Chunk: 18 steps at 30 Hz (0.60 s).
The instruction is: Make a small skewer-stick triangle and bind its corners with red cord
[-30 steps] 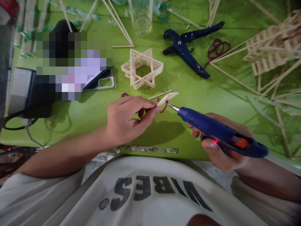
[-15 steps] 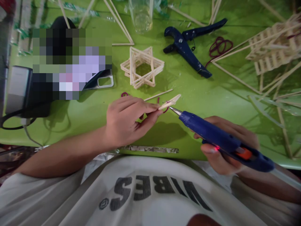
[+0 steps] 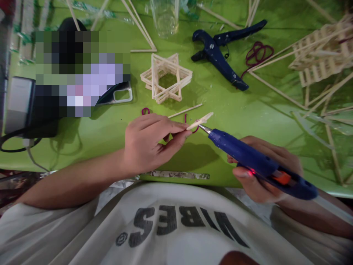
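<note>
Between the thumb and fingers of my left hand (image 3: 154,141) is a small piece made of pale wooden sticks (image 3: 202,120), pointing up to the right. A dark red string (image 3: 196,129) hangs at its underside. My right hand (image 3: 278,162) is wrapped round a blue glue gun (image 3: 248,152) with a lit red light and an orange part. The gun's metal nozzle (image 3: 204,129) is at the lower edge of the stick piece; whether it touches, I cannot tell. A loose stick (image 3: 185,110) lies just beyond my left fingers.
Beyond my hands stands a star-shaped stick frame (image 3: 180,75). A dark blue cutter (image 3: 220,60) and a red string coil (image 3: 258,55) lie right of it. A clear cup (image 3: 165,18) is at the back, a larger stick structure (image 3: 320,55) at right, a grey-black box (image 3: 20,105) at left.
The glue gun has shifted slightly left, its nozzle staying by the stick piece. My left hand holds nearly the same position.
</note>
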{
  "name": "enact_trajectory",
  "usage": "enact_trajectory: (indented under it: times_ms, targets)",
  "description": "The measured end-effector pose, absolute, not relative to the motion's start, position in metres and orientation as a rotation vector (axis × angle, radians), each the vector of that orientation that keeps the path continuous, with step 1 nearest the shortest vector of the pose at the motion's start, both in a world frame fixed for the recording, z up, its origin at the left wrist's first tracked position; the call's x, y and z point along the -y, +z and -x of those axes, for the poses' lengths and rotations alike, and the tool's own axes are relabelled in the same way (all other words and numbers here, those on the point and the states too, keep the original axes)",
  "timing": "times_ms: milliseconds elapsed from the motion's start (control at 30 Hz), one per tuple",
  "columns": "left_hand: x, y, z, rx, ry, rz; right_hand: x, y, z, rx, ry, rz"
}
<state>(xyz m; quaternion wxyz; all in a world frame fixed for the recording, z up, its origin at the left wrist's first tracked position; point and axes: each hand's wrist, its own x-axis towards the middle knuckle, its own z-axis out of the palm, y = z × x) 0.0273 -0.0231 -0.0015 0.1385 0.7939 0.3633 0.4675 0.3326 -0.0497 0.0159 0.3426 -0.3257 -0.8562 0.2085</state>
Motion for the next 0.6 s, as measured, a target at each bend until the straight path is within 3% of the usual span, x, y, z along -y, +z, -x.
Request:
enact_trajectory:
  times_ms: [600]
  targets:
    - [0.0207, -0.0032, -0.0284, -1.013, 1.395, -2.270, 0.0505, 0.0120, -0.3241, 2.079, 0.631, 0.876]
